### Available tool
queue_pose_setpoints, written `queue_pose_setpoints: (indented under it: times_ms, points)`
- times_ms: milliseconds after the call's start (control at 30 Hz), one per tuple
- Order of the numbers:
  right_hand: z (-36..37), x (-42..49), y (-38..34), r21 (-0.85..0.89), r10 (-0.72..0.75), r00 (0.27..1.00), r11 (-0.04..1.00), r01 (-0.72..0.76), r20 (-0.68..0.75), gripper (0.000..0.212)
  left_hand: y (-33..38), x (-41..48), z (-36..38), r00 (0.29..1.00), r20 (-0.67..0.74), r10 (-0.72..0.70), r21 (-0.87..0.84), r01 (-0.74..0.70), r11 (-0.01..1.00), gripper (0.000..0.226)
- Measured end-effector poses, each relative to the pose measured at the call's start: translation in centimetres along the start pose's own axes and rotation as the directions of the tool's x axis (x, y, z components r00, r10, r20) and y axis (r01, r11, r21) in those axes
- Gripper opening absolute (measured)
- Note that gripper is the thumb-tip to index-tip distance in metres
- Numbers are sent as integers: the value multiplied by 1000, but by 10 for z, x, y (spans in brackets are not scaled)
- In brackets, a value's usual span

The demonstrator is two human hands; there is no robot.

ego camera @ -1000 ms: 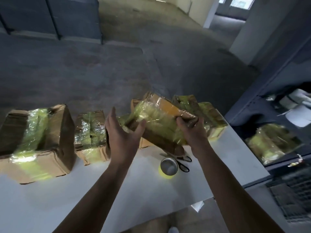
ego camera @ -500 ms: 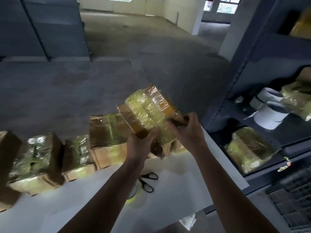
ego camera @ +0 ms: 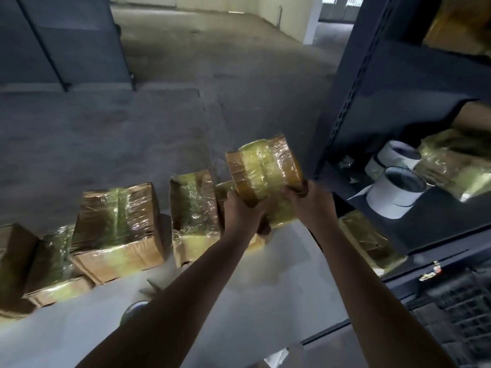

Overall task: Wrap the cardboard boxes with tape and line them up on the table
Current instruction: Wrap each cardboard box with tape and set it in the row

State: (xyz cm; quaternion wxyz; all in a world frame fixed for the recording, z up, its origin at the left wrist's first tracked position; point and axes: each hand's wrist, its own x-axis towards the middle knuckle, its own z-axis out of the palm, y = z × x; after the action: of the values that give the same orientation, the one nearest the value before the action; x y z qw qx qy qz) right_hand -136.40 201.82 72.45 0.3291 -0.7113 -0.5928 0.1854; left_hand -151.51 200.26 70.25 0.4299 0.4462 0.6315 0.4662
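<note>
both the left hand (ego camera: 243,211) and right hand (ego camera: 309,205) grip a glossy, crinkly tape-wrapped cardboard box (ego camera: 265,166).

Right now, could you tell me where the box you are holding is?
In the head view the box is right of centre, gripped by the left hand and right hand above the table's right end, just left of the dark shelf post.

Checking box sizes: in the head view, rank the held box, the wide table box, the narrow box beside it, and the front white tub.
Largest: wide table box.
Next: held box and narrow box look alike, so unranked.
Smallest: front white tub.
</note>
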Motion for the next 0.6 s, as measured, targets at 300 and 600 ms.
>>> queue_pose_setpoints:
  times_ms: [300,600]
  points:
    - [3,72,62,-57,215,975,976,-212,53,46,10,42,65,926,344,-154,10,161,987,10]
    - [54,101,111,-141,314,941,944,-297,124,34,-20,91,88,857,336,-392,187,347,919,38]
